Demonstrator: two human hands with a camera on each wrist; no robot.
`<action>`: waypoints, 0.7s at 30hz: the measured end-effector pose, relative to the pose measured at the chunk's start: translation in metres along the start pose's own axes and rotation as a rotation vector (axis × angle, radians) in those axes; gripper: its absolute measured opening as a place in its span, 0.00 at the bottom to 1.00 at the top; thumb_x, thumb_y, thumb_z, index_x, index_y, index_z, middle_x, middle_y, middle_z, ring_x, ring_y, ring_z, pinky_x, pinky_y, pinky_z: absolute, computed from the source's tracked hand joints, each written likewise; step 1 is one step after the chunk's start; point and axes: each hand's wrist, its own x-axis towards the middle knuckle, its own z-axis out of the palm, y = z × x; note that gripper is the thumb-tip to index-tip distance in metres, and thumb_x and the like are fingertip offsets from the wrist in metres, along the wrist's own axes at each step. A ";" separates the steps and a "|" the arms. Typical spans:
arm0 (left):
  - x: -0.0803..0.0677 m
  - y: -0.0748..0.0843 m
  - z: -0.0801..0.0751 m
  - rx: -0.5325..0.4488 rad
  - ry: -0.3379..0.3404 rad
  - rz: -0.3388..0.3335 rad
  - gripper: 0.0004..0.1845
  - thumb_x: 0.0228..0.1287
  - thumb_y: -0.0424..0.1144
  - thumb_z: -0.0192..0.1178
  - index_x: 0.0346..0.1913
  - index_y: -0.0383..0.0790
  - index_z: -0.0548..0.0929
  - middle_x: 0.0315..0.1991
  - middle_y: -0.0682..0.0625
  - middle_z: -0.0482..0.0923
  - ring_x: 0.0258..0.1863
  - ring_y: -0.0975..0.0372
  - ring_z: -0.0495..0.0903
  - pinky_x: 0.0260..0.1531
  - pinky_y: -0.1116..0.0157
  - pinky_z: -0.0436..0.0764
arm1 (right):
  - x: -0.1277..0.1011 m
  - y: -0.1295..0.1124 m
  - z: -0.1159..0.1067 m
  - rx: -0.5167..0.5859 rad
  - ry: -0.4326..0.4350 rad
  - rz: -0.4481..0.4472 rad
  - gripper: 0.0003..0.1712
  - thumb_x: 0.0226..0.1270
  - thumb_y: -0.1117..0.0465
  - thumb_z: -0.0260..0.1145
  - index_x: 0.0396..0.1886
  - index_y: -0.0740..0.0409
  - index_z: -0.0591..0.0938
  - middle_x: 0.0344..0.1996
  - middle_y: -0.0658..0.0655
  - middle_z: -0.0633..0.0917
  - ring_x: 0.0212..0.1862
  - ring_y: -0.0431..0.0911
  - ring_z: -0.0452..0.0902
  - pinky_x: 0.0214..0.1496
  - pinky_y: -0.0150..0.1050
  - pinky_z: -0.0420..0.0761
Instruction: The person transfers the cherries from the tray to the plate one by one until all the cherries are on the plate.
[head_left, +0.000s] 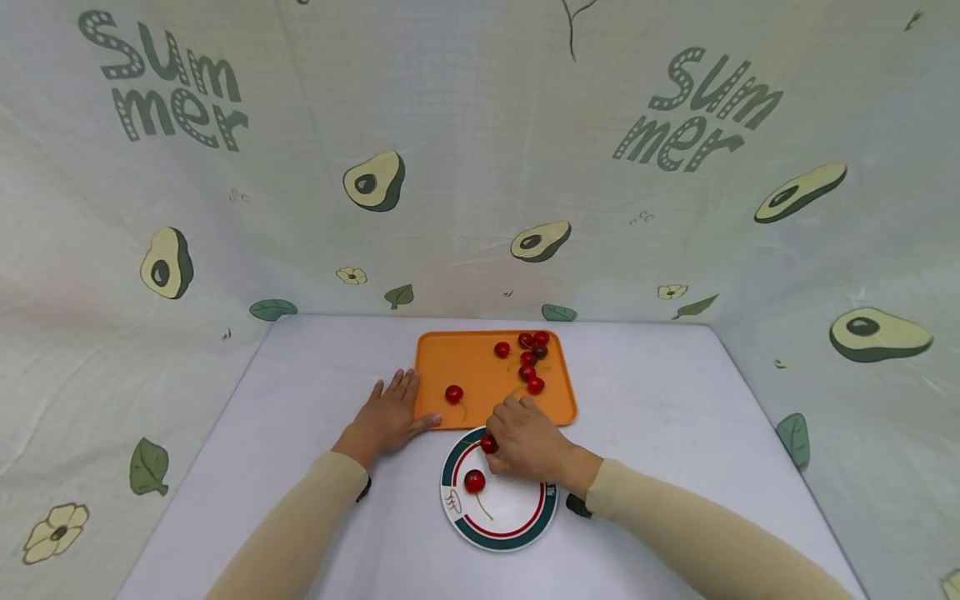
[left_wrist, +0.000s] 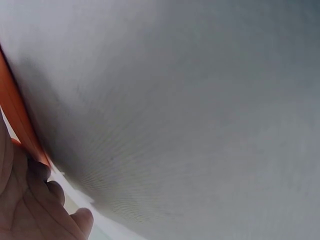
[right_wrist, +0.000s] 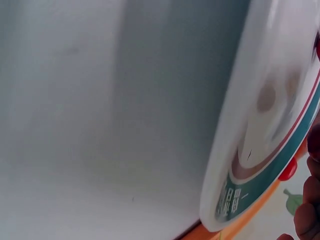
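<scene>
as a person's right hand (head_left: 528, 442) pinches a glossy, dark red, round cherry (head_left: 489, 443) between curled fingers above the far side of a round white plate with green and red rings (head_left: 517, 507), the step in hand appears to be setting fruit down, piece by piece, from a flat, rectangular orange tray (head_left: 468, 358). the next move likely calls for lowering the cherry gently and easing the fingers apart, clear of a second red, round cherry with a pale green stem (head_left: 474, 482) lying on the plate's left half. the left hand (head_left: 388, 418), its fingers straight and slightly spread, rests at the tray's near left corner, thumb along the rim, seemingly steadying it.

the held cherry looks smooth and plump, its skin shading nearly black in the right wrist view; its stem is hard to make out, and whether it touches the plate cannot be told. behind it, a lone red cherry (head_left: 453, 394) sits on the tray's left side, well apart from a loose cluster of shiny red cherries (head_left: 528, 372) toward the right.
</scene>
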 end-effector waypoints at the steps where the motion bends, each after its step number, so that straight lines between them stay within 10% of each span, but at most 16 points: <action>1: 0.000 0.000 0.000 -0.001 -0.002 0.001 0.56 0.74 0.75 0.46 0.85 0.33 0.48 0.85 0.37 0.50 0.86 0.44 0.46 0.83 0.41 0.46 | 0.000 -0.001 0.001 0.001 -0.004 -0.001 0.21 0.69 0.39 0.69 0.42 0.51 0.85 0.34 0.48 0.80 0.42 0.44 0.70 0.44 0.39 0.70; 21: 0.000 0.001 0.000 -0.018 0.009 0.008 0.55 0.74 0.74 0.47 0.85 0.32 0.49 0.85 0.37 0.50 0.86 0.43 0.46 0.83 0.41 0.48 | -0.003 -0.004 -0.003 -0.001 0.016 -0.007 0.24 0.70 0.34 0.67 0.44 0.49 0.85 0.38 0.48 0.82 0.44 0.44 0.72 0.46 0.39 0.71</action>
